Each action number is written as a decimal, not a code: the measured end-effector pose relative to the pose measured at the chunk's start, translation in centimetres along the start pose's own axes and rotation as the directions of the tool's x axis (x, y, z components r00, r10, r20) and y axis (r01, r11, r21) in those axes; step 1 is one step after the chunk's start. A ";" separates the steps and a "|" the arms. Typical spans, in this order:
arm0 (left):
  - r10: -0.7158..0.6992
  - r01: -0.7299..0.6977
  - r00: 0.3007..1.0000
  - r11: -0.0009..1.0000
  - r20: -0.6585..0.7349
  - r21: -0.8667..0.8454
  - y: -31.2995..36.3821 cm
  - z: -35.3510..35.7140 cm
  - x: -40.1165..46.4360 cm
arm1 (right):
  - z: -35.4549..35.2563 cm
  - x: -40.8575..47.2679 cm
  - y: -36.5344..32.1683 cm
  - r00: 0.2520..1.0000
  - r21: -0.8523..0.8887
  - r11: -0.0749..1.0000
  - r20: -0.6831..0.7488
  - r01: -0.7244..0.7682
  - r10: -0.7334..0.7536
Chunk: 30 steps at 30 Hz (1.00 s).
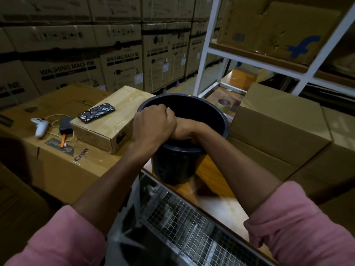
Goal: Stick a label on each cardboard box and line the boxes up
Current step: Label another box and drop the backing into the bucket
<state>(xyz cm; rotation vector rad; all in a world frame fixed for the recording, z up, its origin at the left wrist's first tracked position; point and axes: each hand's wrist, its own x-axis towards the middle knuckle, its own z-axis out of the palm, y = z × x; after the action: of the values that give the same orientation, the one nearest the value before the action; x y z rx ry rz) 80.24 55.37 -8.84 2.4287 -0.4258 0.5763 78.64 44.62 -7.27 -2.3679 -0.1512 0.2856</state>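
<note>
Boxes (276, 123) lie just right of our bucket (192, 164); left hand (153, 123) fisted at its rim, right hand (184, 134) reaches inside, fingers hidden.

Crowding the bucket (184, 166): small box (113, 120) just left, stacked boxes (276, 131) right; standing open above the rim.

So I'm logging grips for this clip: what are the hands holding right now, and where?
The left hand grips the black bucket by its near-left rim. The right hand reaches down inside the bucket and is hidden, so its hold cannot be told.
</note>
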 end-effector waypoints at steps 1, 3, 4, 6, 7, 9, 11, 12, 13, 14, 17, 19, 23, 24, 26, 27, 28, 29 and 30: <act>0.029 -0.029 0.999 0.999 0.020 0.028 0.0 0.0 0.0 | 0.1 0.2 0.2 0.999 -0.074 0.997 -0.039 0.002 -0.004; 0.089 -0.092 0.994 0.994 0.055 0.051 0.1 -0.1 0.1 | -0.1 0.2 0.6 0.992 -0.262 0.963 -0.124 -0.066 0.034; 0.119 -0.123 0.990 0.991 0.070 0.047 0.3 -0.1 0.2 | -0.4 -0.1 0.9 0.984 -0.325 0.938 -0.162 -0.119 0.068; 0.173 -0.178 0.980 0.983 0.102 0.049 0.7 -0.3 0.3 | -1.0 -1.0 1.3 0.967 -0.400 0.898 -0.241 -0.181 0.087; 0.194 -0.203 0.974 0.977 0.121 0.067 1.0 -0.4 0.4 | -1.3 -1.6 1.5 0.958 -0.443 0.877 -0.281 -0.187 0.063; 0.225 -0.244 0.962 0.963 0.156 0.115 1.4 -0.5 0.5 | -1.6 -2.2 1.9 0.920 -0.544 0.822 -0.387 -0.169 -0.067; 0.234 -0.257 0.958 0.956 0.166 0.141 1.4 -0.5 0.6 | -2.1 -2.5 2.4 0.855 -0.574 0.802 -0.489 -0.166 -0.173; 0.226 -0.251 0.960 0.957 0.163 0.148 1.5 -0.5 0.5 | -2.4 -2.6 2.5 0.833 -0.559 0.811 -0.522 -0.172 -0.183; 0.211 -0.236 0.964 0.959 0.162 0.155 1.5 -0.4 0.5 | -2.7 -2.6 2.6 0.828 -0.536 0.825 -0.535 -0.178 -0.169; 0.191 -0.218 0.967 0.962 0.166 0.164 1.5 -0.3 0.5 | -2.9 -2.7 2.6 0.833 -0.516 0.837 -0.533 -0.181 -0.149; 0.133 -0.170 0.974 0.965 0.185 0.198 1.8 -0.3 0.4 | -2.9 -2.5 2.5 0.872 -0.515 0.836 -0.479 -0.188 -0.099; 0.112 -0.159 0.974 0.958 0.199 0.239 1.9 -0.2 0.4 | -2.4 -2.2 2.2 0.900 -0.527 0.833 -0.426 -0.169 -0.088; 0.094 -0.164 0.965 0.945 0.246 0.282 1.7 -0.1 0.5 | -1.6 -1.8 1.8 0.926 -0.554 0.822 -0.366 -0.132 -0.099; 0.094 -0.167 0.963 0.944 0.253 0.284 1.7 -0.2 0.5 | -1.5 -1.7 1.7 0.931 -0.556 0.819 -0.354 -0.137 -0.085; 0.093 -0.169 0.958 0.947 0.271 0.272 1.6 -0.3 0.5 | -1.5 -1.6 1.5 0.945 -0.561 0.814 -0.325 -0.150 -0.049; 0.094 -0.168 0.957 0.951 0.275 0.260 1.6 -0.3 0.5 | -1.5 -1.6 1.4 0.951 -0.567 0.810 -0.306 -0.153 -0.035; 0.095 -0.166 0.957 0.955 0.275 0.247 1.7 -0.3 0.5 | -1.6 -1.5 1.5 0.955 -0.573 0.806 -0.296 -0.149 -0.034; 0.097 -0.162 0.959 0.958 0.267 0.236 1.7 -0.4 0.4 | -1.6 -1.6 1.5 0.953 -0.576 0.805 -0.299 -0.146 -0.041; 0.098 -0.157 0.962 0.962 0.254 0.223 1.7 -0.5 0.4 | -1.7 -1.7 1.6 0.945 -0.573 0.808 -0.321 -0.141 -0.063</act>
<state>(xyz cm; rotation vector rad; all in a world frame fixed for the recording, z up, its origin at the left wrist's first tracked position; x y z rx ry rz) 79.69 54.31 -7.43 2.7335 -0.6518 0.4064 77.41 42.02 -6.86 -3.0044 -0.0301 -0.1753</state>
